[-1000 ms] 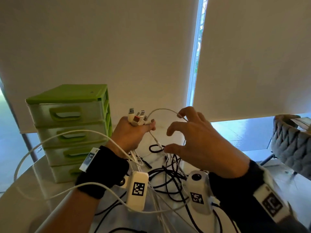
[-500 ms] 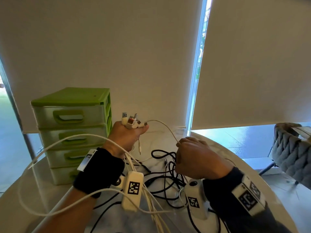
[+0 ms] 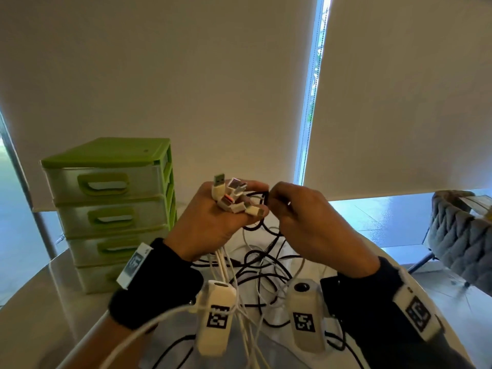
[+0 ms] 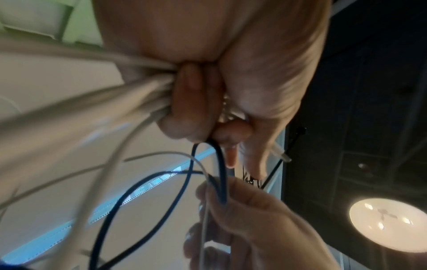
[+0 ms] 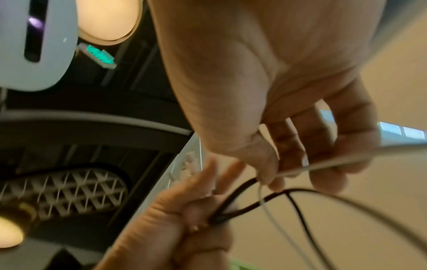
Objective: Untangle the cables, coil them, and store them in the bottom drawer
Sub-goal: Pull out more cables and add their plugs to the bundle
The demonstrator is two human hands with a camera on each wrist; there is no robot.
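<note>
My left hand is raised above the table and grips a bunch of white cables, whose USB plugs stick up out of the fist. In the left wrist view the white cables run out from under the curled fingers. My right hand is close beside the left and pinches a black cable together with a thin white one. The black cable loops between both hands. A tangle of black and white cables lies on the table below.
A green drawer unit with several drawers, all shut, stands at the left on the white table; its bottom drawer is partly behind my left wrist. A grey woven chair stands at the far right. Blinds hang behind.
My right hand has risen from the tangle up to my left hand, bringing a black cable with it. The left hand has kept its hold on the plugs.
</note>
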